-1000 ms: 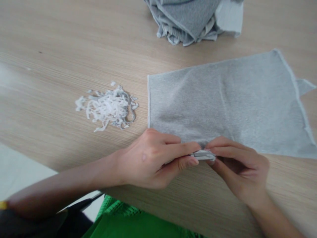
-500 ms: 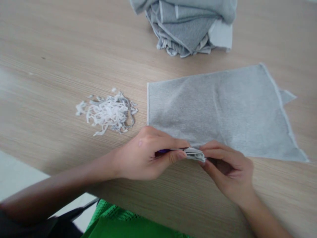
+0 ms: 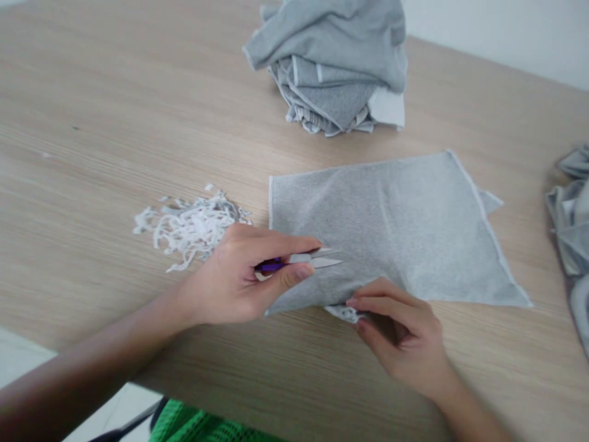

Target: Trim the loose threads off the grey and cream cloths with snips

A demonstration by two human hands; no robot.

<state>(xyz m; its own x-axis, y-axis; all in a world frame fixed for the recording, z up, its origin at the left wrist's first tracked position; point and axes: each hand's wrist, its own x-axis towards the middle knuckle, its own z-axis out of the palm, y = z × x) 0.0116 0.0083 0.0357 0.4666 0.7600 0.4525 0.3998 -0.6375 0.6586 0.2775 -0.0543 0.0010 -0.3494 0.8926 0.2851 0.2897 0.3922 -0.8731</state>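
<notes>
My left hand (image 3: 251,273) grips a pair of thread snips (image 3: 301,261) with a purple handle. Their two pointed blades are slightly apart and sit above a grey fabric piece (image 3: 377,221) with pale stitched edges. At the near edge of that fabric, my right hand (image 3: 400,331) pinches a folded bit of the hem, where a whitish rolled edge (image 3: 344,314) shows beside the fingertips. The rest of the piece lies mostly flat on the table, with a small pointed corner sticking out on its right.
A heap of white and grey thread trimmings (image 3: 188,227) lies left of the fabric. Behind it stands a pile of grey fabric pieces (image 3: 340,55). More grey cloth (image 3: 573,227) is at the right edge of the wooden table (image 3: 115,110).
My left hand has drawn the snips up and left, away from the hem, and the blades now show. My right hand still pinches the fabric edge. The view has shifted, revealing cloth at right.
</notes>
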